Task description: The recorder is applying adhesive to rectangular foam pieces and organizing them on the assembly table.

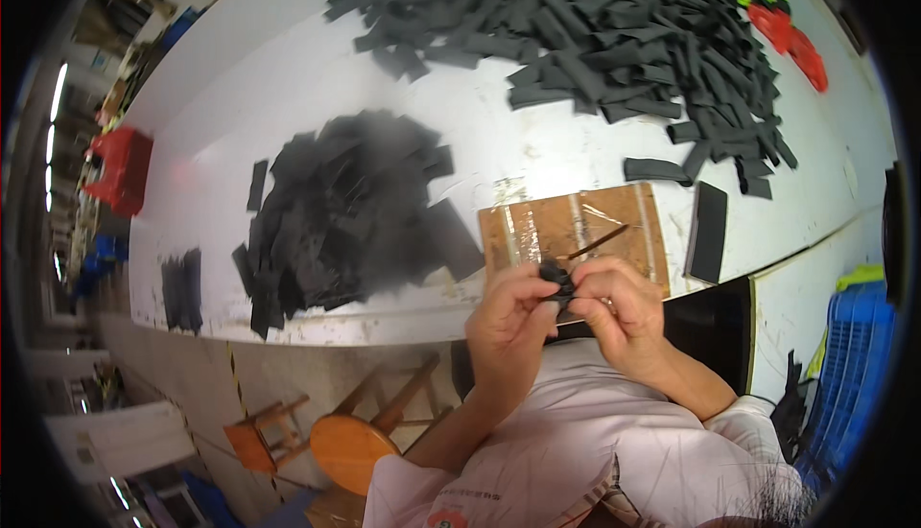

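Note:
Both hands are closed on a small black piece of soft, fabric-like material (555, 281), bunched up between them at the table's front edge. My left hand (508, 322) pinches it from the left with thumb and fingers. From the other side my right hand (625, 319) grips it, fingers curled; much of the piece is hidden by the fingers. Just beyond the hands lies a brown board (614, 206) with clear tape strips across it. A thin dark stick (601, 241) lies slanted over the board, its near end close to my right hand.
A heap of flat dark pieces (336, 211) lies left on the white table (221, 68); folded dark strips (595, 39) pile at the back. A dark block (708, 231) stands right of the board. Wooden stools (350, 451) and a blue crate (854, 355) flank me.

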{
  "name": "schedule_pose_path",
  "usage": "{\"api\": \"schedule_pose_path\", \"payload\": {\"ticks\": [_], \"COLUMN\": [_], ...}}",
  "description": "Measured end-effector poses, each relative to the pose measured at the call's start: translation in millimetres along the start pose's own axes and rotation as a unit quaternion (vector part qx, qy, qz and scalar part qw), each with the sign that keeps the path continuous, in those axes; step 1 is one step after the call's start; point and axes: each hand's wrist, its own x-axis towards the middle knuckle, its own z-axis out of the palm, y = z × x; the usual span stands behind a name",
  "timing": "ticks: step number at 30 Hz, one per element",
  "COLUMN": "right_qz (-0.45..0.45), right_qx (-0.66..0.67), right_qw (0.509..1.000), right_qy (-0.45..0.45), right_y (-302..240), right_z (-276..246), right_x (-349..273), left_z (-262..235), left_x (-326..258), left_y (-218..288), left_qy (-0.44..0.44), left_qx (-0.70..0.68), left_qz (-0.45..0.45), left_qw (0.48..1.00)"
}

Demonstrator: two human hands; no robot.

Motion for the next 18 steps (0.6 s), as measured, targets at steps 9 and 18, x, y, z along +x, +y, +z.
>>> {"api": "schedule_pose_path", "payload": {"ticks": [9, 18], "right_qz": [0.172, 0.315], "right_qx": [0.240, 0.346], "right_qw": [0.952, 0.874], "right_qy": [-0.079, -0.132], "right_y": [-29, 1], "right_z": [-46, -64], "right_x": [16, 55], "left_z": [7, 21], "left_x": [20, 57], "left_y": [25, 3], "left_qy": [-0.143, -0.216], "left_qx": [-0.444, -0.595], "left_qz": [-0.317, -0.330], "left_qw": [0.826, 0.700]}}
